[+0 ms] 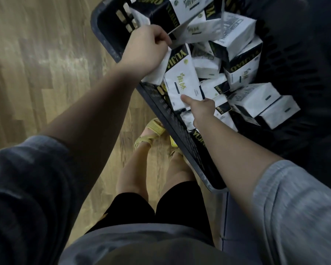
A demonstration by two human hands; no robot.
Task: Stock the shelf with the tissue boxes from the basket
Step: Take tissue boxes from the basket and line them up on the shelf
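A dark plastic basket (107, 35) holds several white-and-black tissue packs (237, 33) in a loose pile. One pack (182, 79) with green lettering is lifted at the basket's near rim. My left hand (143, 48) grips its far end, fingers curled over the top edge. My right hand (201, 109) holds its near end, thumb pressed on the white face. The shelf is out of view.
Wood-pattern floor (46, 64) spreads to the left of the basket. My legs and yellow sandals (151, 134) stand right beside the basket's near wall (189, 146). Grey sleeves frame both lower corners.
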